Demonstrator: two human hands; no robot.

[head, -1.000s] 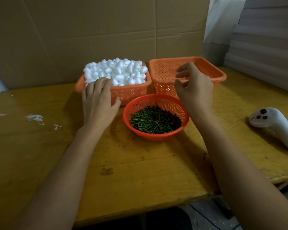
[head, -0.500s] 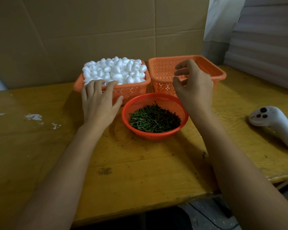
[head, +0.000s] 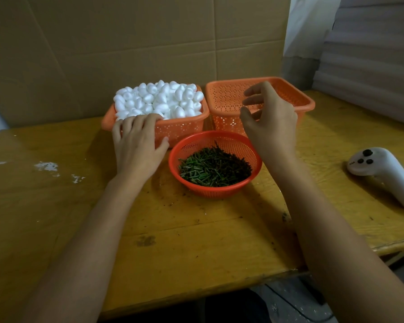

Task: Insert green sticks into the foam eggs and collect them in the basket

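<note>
Status: very little has changed over the last second. The left hand [head: 138,148] remains at the front wall of the egg basket [head: 187,129], palm down, fingers relaxed, fingertips lying on the rim just beside the nearest foam eggs [head: 160,99]. It grips nothing; whether a fingertip touches an egg cannot be told from here.

The right hand [head: 272,127] also holds its earlier position, raised above the table [head: 196,241] in front of the collecting basket [head: 296,94]. Its fingers are loosely curled with the thumb apart, and nothing sits between them.

Location of the task items:
- The foam eggs are heaped in the left rectangular basket, all white, and none shows a stick.
- The green sticks [head: 214,166] lie piled in the round basket [head: 219,191], nearest the person and between the two forearms.
- The collecting basket stands just right of the egg basket, and no egg shows in it.

Assessment: since neither hand has closed on anything, the first cycle appears not yet begun. The left hand is placed to take an egg, and the right is near the sticks.

A white handheld controller [head: 383,173] lies well apart, at the table's right side. A cardboard sheet [head: 126,43] backs the work area.
</note>
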